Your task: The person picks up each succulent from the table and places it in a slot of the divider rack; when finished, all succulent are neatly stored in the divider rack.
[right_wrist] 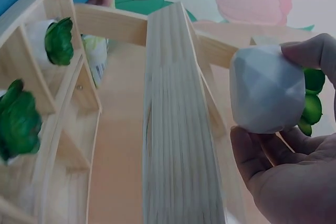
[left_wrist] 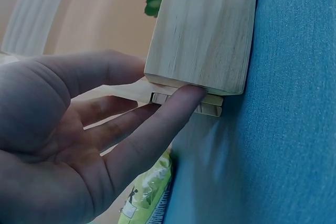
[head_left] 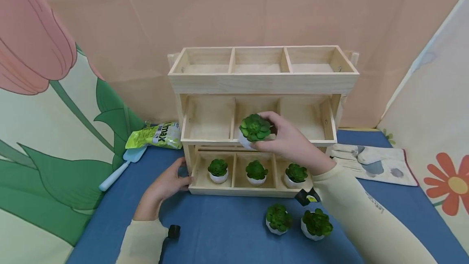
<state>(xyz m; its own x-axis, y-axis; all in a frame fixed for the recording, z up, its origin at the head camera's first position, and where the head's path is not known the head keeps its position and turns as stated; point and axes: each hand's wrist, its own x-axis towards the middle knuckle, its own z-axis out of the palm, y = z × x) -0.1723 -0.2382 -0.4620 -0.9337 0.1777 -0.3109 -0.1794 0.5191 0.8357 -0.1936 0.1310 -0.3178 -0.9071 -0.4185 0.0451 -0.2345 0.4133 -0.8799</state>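
At left, the left hand [head_left: 170,180], its fingers loosely spread, touched the lower corner of the wooden shelf [head_left: 264,83]. Before the middle tier [head_left: 209,115], a potted succulent [head_left: 255,127] tilted in the pinch of thumb and bent fingers of the right hand [head_left: 289,137], its clearance from the wood unclear. Placement in that tier appeared in hand; the next move seemingly called for righting and lowering the pot.
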